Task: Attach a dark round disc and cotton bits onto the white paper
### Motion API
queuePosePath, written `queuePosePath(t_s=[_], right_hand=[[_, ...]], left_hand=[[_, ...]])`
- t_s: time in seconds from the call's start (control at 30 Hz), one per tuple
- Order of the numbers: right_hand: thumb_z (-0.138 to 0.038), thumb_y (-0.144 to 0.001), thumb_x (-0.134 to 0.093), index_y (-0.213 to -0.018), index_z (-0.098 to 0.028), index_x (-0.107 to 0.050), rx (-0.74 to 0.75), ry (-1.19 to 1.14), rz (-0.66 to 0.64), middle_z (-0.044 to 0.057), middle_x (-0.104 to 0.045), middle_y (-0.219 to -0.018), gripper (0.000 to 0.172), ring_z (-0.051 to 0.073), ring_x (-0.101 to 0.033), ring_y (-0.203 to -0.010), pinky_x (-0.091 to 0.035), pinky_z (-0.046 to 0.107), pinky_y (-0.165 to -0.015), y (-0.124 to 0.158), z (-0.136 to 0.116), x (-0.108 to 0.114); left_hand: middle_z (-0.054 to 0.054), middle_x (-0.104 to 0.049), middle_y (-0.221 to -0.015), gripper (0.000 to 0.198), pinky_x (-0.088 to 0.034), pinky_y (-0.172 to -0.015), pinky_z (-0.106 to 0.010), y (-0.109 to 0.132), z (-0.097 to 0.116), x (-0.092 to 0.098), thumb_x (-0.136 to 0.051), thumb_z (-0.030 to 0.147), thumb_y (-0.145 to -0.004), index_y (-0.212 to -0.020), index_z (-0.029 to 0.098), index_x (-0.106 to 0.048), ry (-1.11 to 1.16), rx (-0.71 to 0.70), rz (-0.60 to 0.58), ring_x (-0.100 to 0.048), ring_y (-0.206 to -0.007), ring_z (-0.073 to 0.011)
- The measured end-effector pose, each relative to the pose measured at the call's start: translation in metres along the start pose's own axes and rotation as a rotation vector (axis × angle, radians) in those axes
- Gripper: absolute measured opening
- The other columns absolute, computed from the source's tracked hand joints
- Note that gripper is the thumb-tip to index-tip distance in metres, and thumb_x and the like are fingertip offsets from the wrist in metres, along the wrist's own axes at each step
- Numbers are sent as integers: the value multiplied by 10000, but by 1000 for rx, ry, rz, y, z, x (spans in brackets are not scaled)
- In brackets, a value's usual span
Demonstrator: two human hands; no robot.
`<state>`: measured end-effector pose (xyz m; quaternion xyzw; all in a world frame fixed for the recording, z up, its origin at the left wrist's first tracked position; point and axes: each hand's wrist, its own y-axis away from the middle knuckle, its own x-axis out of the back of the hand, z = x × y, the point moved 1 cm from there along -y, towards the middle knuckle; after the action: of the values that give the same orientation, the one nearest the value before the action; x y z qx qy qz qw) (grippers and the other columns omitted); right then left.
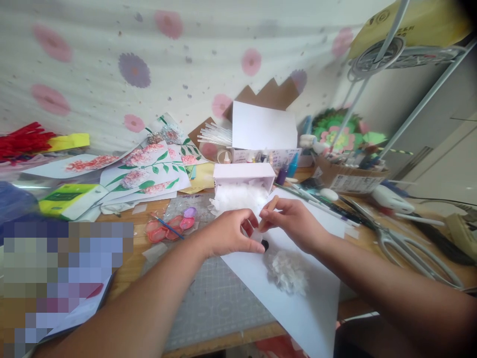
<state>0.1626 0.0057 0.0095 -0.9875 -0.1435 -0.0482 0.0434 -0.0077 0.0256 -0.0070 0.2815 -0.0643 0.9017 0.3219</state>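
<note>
My right hand (292, 221) pinches a short light-brown wooden stick (274, 203), whose lower end goes down between the fingertips. Close beside it is my left hand (233, 231), its fingers curved and its thumb stretched out apart from them; I see nothing clearly held there. A small black piece (265, 245) shows at the left thumb tip; whether the thumb touches it I cannot tell. Just below lies a cluster of white petals (286, 272) on a white paper sheet (316, 313). Beyond the hands, a white box (244, 171) has fluffy white pieces (240, 196) at its front.
Under the paper is a grey cutting mat (219, 298). Large scissors (402, 248) lie at the right, near a cardboard box of tools (350, 179). Red palettes (164, 229) with a blue brush sit left. Flower paintings (149, 166) lean behind.
</note>
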Motion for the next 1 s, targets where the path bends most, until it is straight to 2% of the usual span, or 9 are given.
queuePosePath(t_s=[0.1,0.23,0.37,0.5,0.63,0.73,0.8,1.0], right_hand=[[-424,-710,-676,-642,-113,-500,12,3,12,32,-600,-654,363,160,-621,-623,-527,305,-650,0,0,-2],[-442,-701,-677,-643,-114,-514,11,79,62,38,-601,-648,371,170,-622,-632,-519,304,-645,1,-2,-4],[-457,-702,-666,-660,-114,-533,11,142,72,52,-615,-677,371,179,-625,-652,-509,304,-655,2,-4,-6],[-445,-726,-645,-665,-117,-535,3,197,94,49,-617,-665,352,181,-632,-648,-502,297,-658,2,-5,-5],[-437,-735,-645,-654,-115,-528,11,175,113,52,-619,-663,352,180,-633,-653,-512,299,-661,1,-6,-3],[-429,-740,-648,-657,-116,-525,21,143,139,51,-618,-661,346,178,-632,-651,-522,296,-652,1,-5,-3],[-409,-750,-645,-662,-116,-530,31,133,154,49,-618,-662,327,175,-632,-649,-527,296,-653,1,-5,-2],[-380,-759,-644,-662,-109,-537,14,113,194,55,-618,-674,307,177,-634,-648,-540,298,-649,2,-8,-1]], left_hand=[[-3,-582,-783,382,-390,-516,-228,1,2,-2,-688,452,-586,-831,188,-561,-92,-11,87,-533,-656,-144],[1,-591,-729,192,-384,-516,-227,0,2,-6,-589,358,-686,-776,190,-568,-139,-18,177,-533,-617,-136],[9,-606,-723,96,-380,-512,-220,-1,2,-7,-508,255,-715,-757,202,-577,-158,-45,215,-543,-614,-131],[14,-615,-715,153,-360,-476,-211,-2,0,-3,-445,162,-698,-760,203,-578,-140,4,229,-538,-559,-115],[16,-600,-731,120,-350,-474,-212,1,4,-1,-525,318,-730,-766,206,-547,-105,0,211,-512,-559,-114],[19,-579,-735,343,-313,-467,-214,3,11,-3,-678,444,-591,-785,209,-523,-197,-9,222,-481,-561,-119],[23,-566,-728,395,-299,-478,-215,3,14,-7,-720,428,-536,-788,212,-507,-263,-18,268,-479,-581,-127],[35,-565,-681,105,-315,-485,-212,0,11,-12,-562,250,-689,-767,220,-500,-237,-35,327,-477,-534,-108]])
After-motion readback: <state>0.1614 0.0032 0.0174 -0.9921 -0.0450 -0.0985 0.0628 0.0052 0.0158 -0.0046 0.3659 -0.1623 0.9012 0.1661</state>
